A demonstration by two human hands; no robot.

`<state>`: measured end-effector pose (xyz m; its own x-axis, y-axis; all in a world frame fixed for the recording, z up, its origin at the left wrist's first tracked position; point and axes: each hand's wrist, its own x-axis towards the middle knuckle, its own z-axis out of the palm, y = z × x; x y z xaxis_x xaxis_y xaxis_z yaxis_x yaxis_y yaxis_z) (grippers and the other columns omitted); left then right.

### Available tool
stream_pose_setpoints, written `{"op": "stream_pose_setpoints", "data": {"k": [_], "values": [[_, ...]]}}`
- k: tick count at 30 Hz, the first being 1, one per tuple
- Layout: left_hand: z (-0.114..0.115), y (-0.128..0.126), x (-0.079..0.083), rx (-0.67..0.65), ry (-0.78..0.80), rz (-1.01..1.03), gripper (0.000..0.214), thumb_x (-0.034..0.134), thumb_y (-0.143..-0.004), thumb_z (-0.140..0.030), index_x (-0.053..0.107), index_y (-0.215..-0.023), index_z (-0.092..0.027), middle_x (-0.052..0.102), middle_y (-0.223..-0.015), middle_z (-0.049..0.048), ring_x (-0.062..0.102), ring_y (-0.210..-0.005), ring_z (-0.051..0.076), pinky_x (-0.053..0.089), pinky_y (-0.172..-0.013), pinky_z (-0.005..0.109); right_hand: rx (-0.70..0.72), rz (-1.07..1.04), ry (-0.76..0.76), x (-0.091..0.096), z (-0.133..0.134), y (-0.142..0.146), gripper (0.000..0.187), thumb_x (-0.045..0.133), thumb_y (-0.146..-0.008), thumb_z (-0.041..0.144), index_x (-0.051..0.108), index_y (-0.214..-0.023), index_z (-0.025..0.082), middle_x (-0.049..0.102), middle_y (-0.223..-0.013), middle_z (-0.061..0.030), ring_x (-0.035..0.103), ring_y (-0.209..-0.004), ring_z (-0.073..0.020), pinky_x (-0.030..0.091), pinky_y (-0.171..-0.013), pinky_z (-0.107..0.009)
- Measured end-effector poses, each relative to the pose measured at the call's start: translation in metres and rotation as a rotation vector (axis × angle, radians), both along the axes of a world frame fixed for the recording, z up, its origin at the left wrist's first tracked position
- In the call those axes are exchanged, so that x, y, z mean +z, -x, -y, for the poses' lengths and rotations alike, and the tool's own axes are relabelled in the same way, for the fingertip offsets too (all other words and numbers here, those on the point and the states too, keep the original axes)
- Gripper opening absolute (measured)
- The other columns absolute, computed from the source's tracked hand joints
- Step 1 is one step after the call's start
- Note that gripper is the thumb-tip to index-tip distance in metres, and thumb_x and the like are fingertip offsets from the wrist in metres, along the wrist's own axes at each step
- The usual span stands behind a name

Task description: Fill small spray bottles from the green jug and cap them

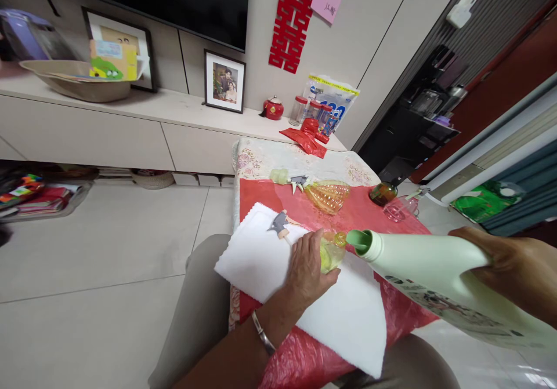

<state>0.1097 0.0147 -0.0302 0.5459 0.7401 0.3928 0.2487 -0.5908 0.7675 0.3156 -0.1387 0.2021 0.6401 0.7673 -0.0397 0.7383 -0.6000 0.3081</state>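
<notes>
My left hand [308, 270] is wrapped round a small clear yellow bottle [331, 255] with an open neck, on a white cloth [348, 319]. With my right hand [511, 264] I grip the handle of a large pale green detergent jug [422, 261], tipped to the left. The jug's open mouth is close beside the bottle's neck; I cannot make out any flow. A grey spray trigger head [281, 222] lies on the cloth. Behind it are a pale green cap [279, 175] and an amber ribbed spray bottle [328, 196] lying on its side.
A red plastic sheet [261, 192] covers part of the table. At its right stand a dark brown bottle [383, 193] and a pink clear bottle [401, 208]. Behind, a low cabinet holds jars [298, 111], a red pot [273, 108], a photo frame [224, 82] and a basket [78, 82].
</notes>
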Motion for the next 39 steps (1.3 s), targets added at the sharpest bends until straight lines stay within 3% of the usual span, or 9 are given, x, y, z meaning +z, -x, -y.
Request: {"op": "stream_pose_setpoints", "data": {"k": [23, 39], "values": [[0.000, 0.000, 0.000, -0.002, 0.001, -0.008, 0.085, 0.077, -0.066, -0.024, 0.035, -0.140, -0.019, 0.057, -0.127, 0.0119, 0.054, -0.120, 0.032, 0.045, -0.104, 0.049, -0.067, 0.034, 0.092, 0.006, -0.005, 0.011, 0.040, 0.051, -0.064, 0.035, 0.063, -0.101, 0.042, 0.069, -0.075, 0.0021, 0.070, -0.074, -0.0269, 0.044, -0.058, -0.033], [0.000, 0.001, 0.001, -0.012, 0.017, -0.013, 0.086, 0.078, -0.067, -0.024, 0.035, -0.140, -0.018, 0.057, -0.128, 0.0127, 0.053, -0.121, 0.032, 0.044, -0.105, 0.049, -0.059, 0.009, 0.058, 0.008, -0.007, 0.012, 0.040, 0.049, -0.060, 0.040, 0.064, -0.097, 0.041, 0.068, -0.074, 0.0015, 0.068, -0.072, -0.0269, 0.043, -0.058, -0.034]]}}
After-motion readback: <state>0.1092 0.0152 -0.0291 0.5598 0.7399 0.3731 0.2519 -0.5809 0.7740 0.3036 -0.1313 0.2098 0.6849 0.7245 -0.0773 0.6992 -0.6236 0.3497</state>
